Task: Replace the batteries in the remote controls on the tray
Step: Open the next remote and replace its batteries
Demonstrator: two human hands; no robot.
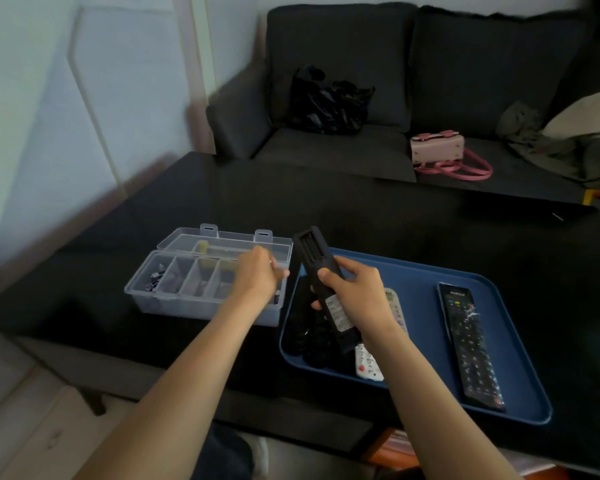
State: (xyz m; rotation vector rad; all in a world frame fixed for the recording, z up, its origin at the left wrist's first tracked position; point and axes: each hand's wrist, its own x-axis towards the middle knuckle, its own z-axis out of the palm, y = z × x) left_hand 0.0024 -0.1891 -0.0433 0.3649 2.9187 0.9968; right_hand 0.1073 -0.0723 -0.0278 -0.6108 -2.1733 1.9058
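1. Head view, step in hand: you are gripping a black remote (pixel 326 289) in your right hand (pixel 355 289), back side up, its battery bay open and looking empty, raised over the left end of the blue tray (pixel 520 386).
2. Your left hand (pixel 257 275) is hovering over the right end of the clear plastic box (pixel 201 289), fingers drawn together as if pinching something small; whether a battery is in them, you cannot tell from here.
3. Judgement: you are fetching fresh cells. The next move calls for matching polarity and seating each cell against its spring.
4. Around you: a second black remote (pixel 471 344) is lying face up on the tray's right side; a white remote (pixel 369 365) and more dark ones are lying piled under your right hand.
5. In the way: the raised remote is crowding the box's right edge. A pink handbag (pixel 440 147) and a black bag (pixel 326 102) are sitting on the sofa, well apart.
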